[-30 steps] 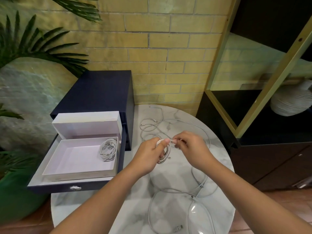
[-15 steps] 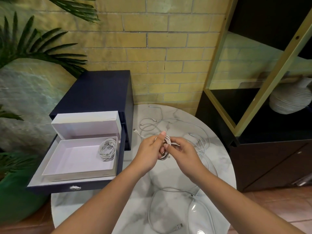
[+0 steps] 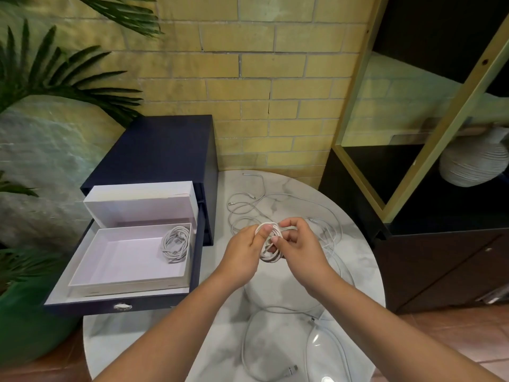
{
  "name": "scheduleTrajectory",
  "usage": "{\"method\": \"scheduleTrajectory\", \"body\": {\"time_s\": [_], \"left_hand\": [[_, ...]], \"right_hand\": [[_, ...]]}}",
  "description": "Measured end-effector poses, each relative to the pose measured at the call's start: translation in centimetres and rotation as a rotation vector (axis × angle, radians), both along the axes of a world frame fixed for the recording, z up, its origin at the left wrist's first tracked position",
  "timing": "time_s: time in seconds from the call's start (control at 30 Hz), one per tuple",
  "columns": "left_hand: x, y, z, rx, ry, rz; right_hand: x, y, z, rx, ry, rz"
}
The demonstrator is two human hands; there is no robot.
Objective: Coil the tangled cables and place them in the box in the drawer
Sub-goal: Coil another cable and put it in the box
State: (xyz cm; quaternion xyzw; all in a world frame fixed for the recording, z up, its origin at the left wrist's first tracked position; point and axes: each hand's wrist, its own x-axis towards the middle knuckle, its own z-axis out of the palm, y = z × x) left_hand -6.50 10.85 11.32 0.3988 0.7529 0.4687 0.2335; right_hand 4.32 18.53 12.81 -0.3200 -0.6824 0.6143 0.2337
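Head camera looks down on a round marble desk (image 3: 170, 340). My left hand (image 3: 243, 250) and right hand (image 3: 301, 248) meet above its middle. Both grips are clenched around a small white cable coil (image 3: 269, 257), the left thumb pinning the top of the loops and the right fingers curled at its side. Loose white cables (image 3: 248, 205) sprawl on the desk beyond and in front of the hands. To the left, an open navy drawer (image 3: 91, 306) holds a white box (image 3: 126, 282) with its lid (image 3: 140, 205) standing up behind it. One grey coiled cable (image 3: 176, 244) lies in the box's far right corner.
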Motion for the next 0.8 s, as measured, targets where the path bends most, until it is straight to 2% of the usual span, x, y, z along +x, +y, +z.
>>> {"method": "scheduleTrajectory", "body": {"time_s": [0.1,0.23,0.3,0.47,0.6,0.7,0.8], "left_hand": [[-0.5,-0.1,-0.6,0.014,0.147,0.002],[-0.6,-0.5,-0.6,0.019,0.232,-0.021],[-0.6,-0.7,-0.9,0.004,0.279,-0.033],[-0.6,-1.1,-1.2,0.024,0.296,-0.074],[-0.7,-1.1,-0.6,0.026,0.49,-0.151],[-0.8,-0.8,0.0,-0.042,0.572,-0.154],[-0.9,-0.4,0.1,-0.111,0.669,-0.132]], "right_hand": [[0.1,0.2,0.4,-0.148,0.046,0.032],[0.2,0.7,1.0,-0.506,0.215,0.114],[0.2,0.9,1.4,-0.576,0.219,0.172],[0.6,1.6,1.7,-0.472,0.054,0.284],[0.5,2.4,1.8,-0.37,-0.053,0.313],[0.5,2.6,2.0,-0.296,-0.082,0.348],[0.5,2.4,1.8,-0.107,-0.151,0.346]]}}
